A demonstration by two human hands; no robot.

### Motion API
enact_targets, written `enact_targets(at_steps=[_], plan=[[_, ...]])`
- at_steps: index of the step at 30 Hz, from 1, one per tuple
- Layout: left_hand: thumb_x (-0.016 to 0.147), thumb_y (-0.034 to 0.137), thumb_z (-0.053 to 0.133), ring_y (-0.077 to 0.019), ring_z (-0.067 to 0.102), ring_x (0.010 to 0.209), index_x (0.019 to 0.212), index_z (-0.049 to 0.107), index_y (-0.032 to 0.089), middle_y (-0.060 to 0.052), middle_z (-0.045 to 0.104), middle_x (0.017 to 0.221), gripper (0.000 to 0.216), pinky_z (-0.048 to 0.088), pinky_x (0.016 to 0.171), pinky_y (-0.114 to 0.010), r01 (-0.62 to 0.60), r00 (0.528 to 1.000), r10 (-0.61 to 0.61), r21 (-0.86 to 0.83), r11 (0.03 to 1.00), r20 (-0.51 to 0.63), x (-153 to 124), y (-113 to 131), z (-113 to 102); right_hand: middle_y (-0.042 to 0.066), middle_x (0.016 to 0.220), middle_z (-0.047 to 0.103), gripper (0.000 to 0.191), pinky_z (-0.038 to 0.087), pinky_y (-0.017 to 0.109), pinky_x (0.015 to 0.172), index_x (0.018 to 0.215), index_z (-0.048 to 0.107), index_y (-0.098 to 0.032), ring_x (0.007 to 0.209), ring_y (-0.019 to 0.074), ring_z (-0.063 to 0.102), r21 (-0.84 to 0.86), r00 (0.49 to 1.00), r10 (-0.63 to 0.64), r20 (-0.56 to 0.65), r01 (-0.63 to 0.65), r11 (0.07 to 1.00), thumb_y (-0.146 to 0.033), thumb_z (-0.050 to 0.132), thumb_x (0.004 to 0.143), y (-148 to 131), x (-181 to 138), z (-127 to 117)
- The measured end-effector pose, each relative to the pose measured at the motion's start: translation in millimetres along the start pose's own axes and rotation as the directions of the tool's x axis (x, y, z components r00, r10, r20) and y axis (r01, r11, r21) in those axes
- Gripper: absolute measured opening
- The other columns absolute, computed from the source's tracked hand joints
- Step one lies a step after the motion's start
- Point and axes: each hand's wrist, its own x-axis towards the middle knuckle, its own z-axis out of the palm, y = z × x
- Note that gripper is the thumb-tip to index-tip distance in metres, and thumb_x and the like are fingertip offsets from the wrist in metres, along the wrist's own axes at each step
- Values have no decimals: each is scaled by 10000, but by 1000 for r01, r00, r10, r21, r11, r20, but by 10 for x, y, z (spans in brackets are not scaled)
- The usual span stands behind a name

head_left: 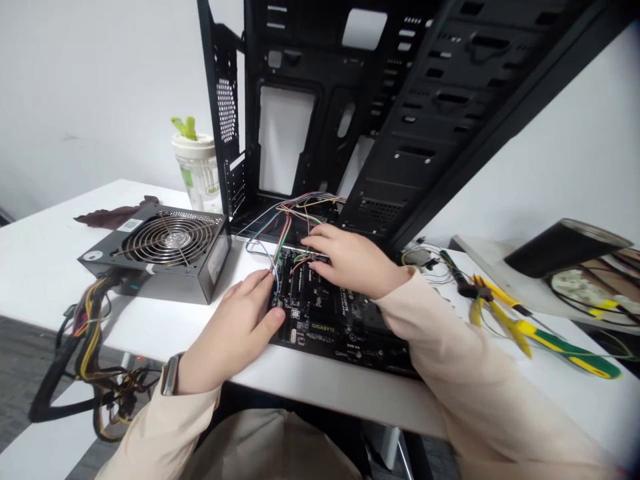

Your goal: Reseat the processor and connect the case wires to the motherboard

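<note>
Your beige sleeves [465, 380] reach in closest. Your left hand [237, 330] rests at the left edge of the black motherboard [323, 313], thumb spread away from the fingers. Your right hand [350, 260] curves over the board's far side, fingertips beside thin colored wires [283, 239]; I cannot tell whether they pinch one. Your board lies flat on the white table [325, 387], before the open black case [327, 67]. Left of it sits the power supply [160, 247], near a lidded cup [199, 167]; right lie yellow-handled pliers [507, 327] and a green-and-yellow screwdriver [570, 350].
</note>
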Motion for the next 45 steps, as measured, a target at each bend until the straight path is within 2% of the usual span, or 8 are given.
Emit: enact_targets(at_steps=[4, 8, 12, 18, 21, 26, 35, 45], plan=[[964, 466, 323, -304, 452, 1323, 1388, 467, 56, -200, 457, 1435, 607, 385, 1106, -450, -19, 995, 10, -93, 996, -99, -37, -31, -17, 91, 1184, 629, 265, 500, 333, 840, 1077, 696, -176, 1007, 223, 635, 34, 991, -102, 90, 99, 994, -228, 496, 910, -76, 139, -164], [961, 528, 327, -296, 458, 1324, 1375, 482, 39, -209, 472, 1419, 659, 381, 1111, -421, -20, 986, -3, -138, 990, -165, -56, -61, -13, 71, 1230, 630, 326, 481, 291, 864, 1074, 716, -211, 1074, 206, 614, 127, 922, -277, 272, 251, 960, -115, 517, 835, -226, 415, -120], [965, 518, 337, -291, 472, 1314, 1381, 486, 65, -198, 476, 1418, 633, 398, 1098, -417, -22, 990, 1, -152, 988, -139, -52, -66, -12, 102, 1124, 694, 357, 485, 298, 768, 1064, 731, -197, 1002, 230, 650, 43, 897, -243, 371, 244, 969, -103, 509, 800, -309, 644, -83], [966, 483, 364, -287, 490, 1293, 1362, 514, 81, -184, 499, 1398, 584, 408, 1092, -420, 7, 989, -28, -146, 989, -143, -67, -52, -15, 119, 1220, 667, 395, 454, 299, 890, 1145, 682, -160, 1123, 234, 611, 49, 931, -220, 291, 215, 975, -70, 480, 818, -238, 839, -104], [984, 445, 330, -275, 507, 1276, 1346, 531, 76, -179, 515, 1380, 554, 418, 1084, -404, 18, 989, -39, -147, 989, -140, -66, -36, -21, 118, 1263, 646, 413, 453, 295, 907, 1218, 636, -157, 1147, 225, 603, 52, 911, -233, 339, 229, 972, -71, 452, 858, -229, 880, -17], [998, 396, 315, -249, 526, 1257, 1367, 521, 127, -148, 523, 1377, 501, 438, 1067, -373, -14, 992, -5, -146, 989, -126, -51, -13, -32, 140, 1159, 686, 326, 465, 282, 858, 1112, 673, -111, 1021, 208, 651, 25, 880, -275, 386, 289, 957, -76, 461, 866, -236, 882, 127], [998, 363, 311, -259, 526, 1258, 1343, 540, 128, -149, 534, 1358, 476, 456, 1060, -397, -5, 995, -8, -129, 992, -104, -39, -15, -11, 99, 1151, 699, 344, 454, 288, 902, 1099, 702, -165, 1017, 186, 645, 128, 911, -339, 234, 317, 940, -75, 476, 854, -14, 777, -46], [998, 376, 327, -247, 525, 1257, 1329, 557, 112, -148, 543, 1350, 482, 436, 1080, -369, -4, 990, -17, -151, 988, -139, -64, -26, -15, 124, 1028, 719, 293, 443, 325, 797, 979, 734, -137, 963, 223, 662, -163, 904, -289, 314, 352, 922, -111, 464, 869, 22, 622, -159]])
